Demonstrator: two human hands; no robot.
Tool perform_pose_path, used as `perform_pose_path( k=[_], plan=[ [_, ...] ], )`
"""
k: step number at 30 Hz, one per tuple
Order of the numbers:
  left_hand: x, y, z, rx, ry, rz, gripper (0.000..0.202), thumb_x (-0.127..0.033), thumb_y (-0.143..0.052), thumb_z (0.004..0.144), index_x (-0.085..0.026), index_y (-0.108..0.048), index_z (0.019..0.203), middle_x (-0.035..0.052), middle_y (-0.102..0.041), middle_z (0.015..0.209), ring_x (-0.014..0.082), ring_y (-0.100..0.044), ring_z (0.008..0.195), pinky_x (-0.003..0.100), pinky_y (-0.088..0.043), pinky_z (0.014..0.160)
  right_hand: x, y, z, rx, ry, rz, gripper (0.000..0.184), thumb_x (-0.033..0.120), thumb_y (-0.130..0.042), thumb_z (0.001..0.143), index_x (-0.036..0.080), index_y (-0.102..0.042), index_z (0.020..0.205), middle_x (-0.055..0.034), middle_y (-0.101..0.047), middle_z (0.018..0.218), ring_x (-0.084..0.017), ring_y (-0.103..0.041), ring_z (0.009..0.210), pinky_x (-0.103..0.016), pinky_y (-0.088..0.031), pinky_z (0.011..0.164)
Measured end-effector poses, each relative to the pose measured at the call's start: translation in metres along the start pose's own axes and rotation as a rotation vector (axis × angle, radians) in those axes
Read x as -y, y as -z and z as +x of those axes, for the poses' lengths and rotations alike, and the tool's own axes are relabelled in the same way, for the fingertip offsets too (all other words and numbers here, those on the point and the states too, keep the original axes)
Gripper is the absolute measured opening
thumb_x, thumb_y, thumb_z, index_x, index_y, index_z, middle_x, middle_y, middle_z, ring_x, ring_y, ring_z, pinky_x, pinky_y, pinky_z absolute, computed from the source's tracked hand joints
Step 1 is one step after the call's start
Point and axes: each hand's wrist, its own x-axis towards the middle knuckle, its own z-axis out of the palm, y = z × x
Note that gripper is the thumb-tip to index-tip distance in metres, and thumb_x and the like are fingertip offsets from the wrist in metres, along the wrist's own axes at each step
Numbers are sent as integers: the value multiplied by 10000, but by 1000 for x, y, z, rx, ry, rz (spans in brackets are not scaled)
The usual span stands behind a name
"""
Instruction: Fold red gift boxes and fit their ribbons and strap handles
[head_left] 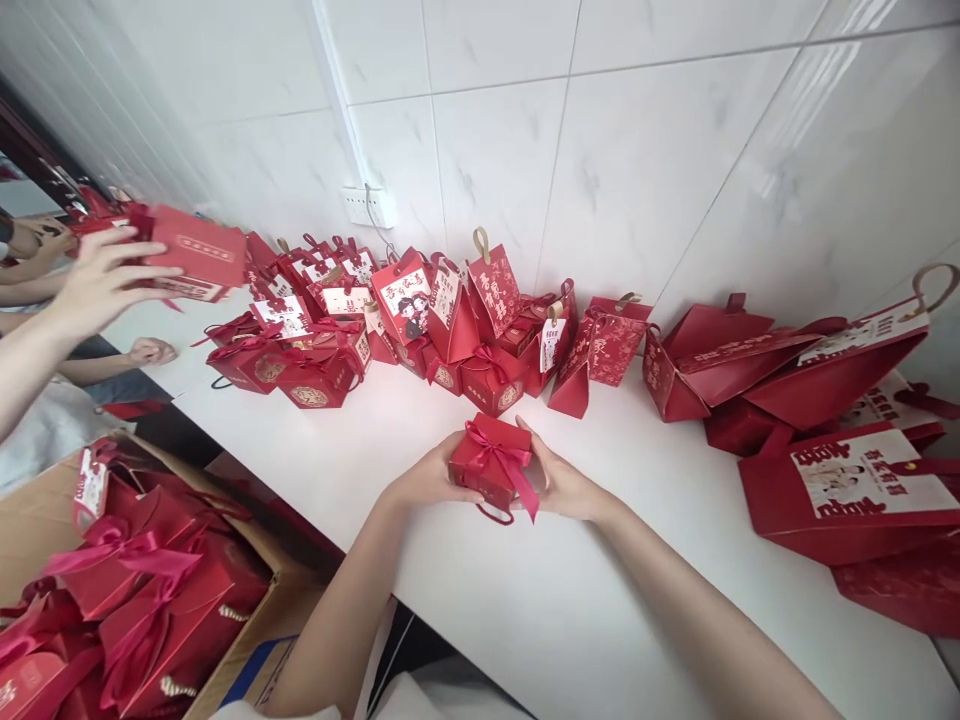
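Observation:
Between my two hands is a small red gift box (487,452) with a pink ribbon bow on its top and a dark red cord handle hanging at its front. My left hand (427,470) grips its left side, and my right hand (562,478) has its fingers against the right side. The box is just above or on the white table (480,590); I cannot tell which. Right behind it stands another red box with a bow (491,385), among a cluster of red gift boxes, some with white printed labels.
Larger red gift boxes (885,480) lie along the right. At lower left, a cardboard carton (281,570) is full of ribboned red boxes. A co-worker's hand (112,270) holds up a red box (199,255) at left. A tiled wall (495,160) with a socket (367,207) backs the table.

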Motion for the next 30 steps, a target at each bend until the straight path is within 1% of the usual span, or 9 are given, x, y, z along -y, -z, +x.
perform_pose_path(
  k=[3, 6, 8, 10, 14, 19, 21, 25, 30],
  plan=[
    [3, -4, 10, 59, 18, -16, 817, -334, -824, 621, -185, -443, 1329, 136, -571, 1279, 292, -570, 1148, 467, -470, 980, -8, -9, 2, -65, 37, 53, 1021, 421, -725, 775, 290, -54, 1534, -75, -236, 1573, -276, -243, 1435, -494, -197, 1173],
    [-1, -12, 22, -64, 60, -18, 761, -367, -794, 660, -169, -457, 1314, 138, -594, 1240, 289, -583, 1128, 460, -467, 975, -9, -5, 2, -182, 29, 216, 751, 470, -559, 896, 309, -169, 1517, -45, -279, 1560, -250, -269, 1428, -479, -221, 1172],
    [-6, -18, 31, -150, 72, 12, 791, -381, -800, 644, -182, -458, 1328, 136, -595, 1240, 300, -578, 1137, 464, -463, 976, -6, -1, -1, -270, 16, 286, 656, 508, -483, 925, 314, -231, 1499, -37, -310, 1548, -244, -280, 1424, -480, -224, 1175],
    [-10, -24, 38, -173, 55, 53, 829, -381, -823, 603, -194, -473, 1331, 135, -592, 1244, 318, -564, 1154, 471, -452, 987, -2, 0, -8, -307, 5, 296, 662, 529, -510, 905, 295, -280, 1480, -51, -340, 1533, -255, -316, 1407, -479, -253, 1168],
    [-9, -35, 48, -85, 12, 60, 780, -407, -791, 652, -217, -466, 1335, 133, -551, 1298, 320, -537, 1179, 482, -433, 1000, 3, -3, -26, -378, -43, 264, 614, 516, -570, 872, 252, -397, 1398, -86, -435, 1467, -268, -400, 1356, -456, -354, 1120],
    [11, -46, 55, 85, -87, -152, 642, -476, -643, 798, -206, -423, 1338, 141, -513, 1331, 300, -524, 1185, 465, -420, 989, -3, -1, -36, -560, -89, 270, 578, 564, -380, 930, 223, -365, 1396, -99, -475, 1428, -271, -419, 1340, -460, -385, 1088],
    [19, -48, 55, 91, -91, -173, 625, -480, -636, 803, -207, -428, 1326, 143, -521, 1312, 304, -526, 1176, 461, -420, 973, -5, 0, -35, -590, -92, 296, 574, 557, -333, 945, 212, -343, 1404, -102, -460, 1440, -266, -427, 1333, -452, -386, 1086],
    [30, -51, 56, 62, -92, -194, 583, -477, -625, 810, -203, -456, 1296, 141, -526, 1314, 313, -515, 1190, 464, -409, 983, -4, 1, -30, -596, -100, 242, 589, 583, -357, 932, 223, -352, 1398, -90, -439, 1457, -256, -425, 1330, -422, -388, 1082],
    [30, -51, 60, 59, -85, -259, 603, -499, -579, 827, -189, -461, 1330, 135, -525, 1341, 311, -517, 1195, 477, -387, 1030, -1, -1, -25, -639, -127, 212, 604, 590, -349, 934, 211, -343, 1404, -97, -466, 1420, -243, -454, 1299, -406, -390, 1081]
  ],
)
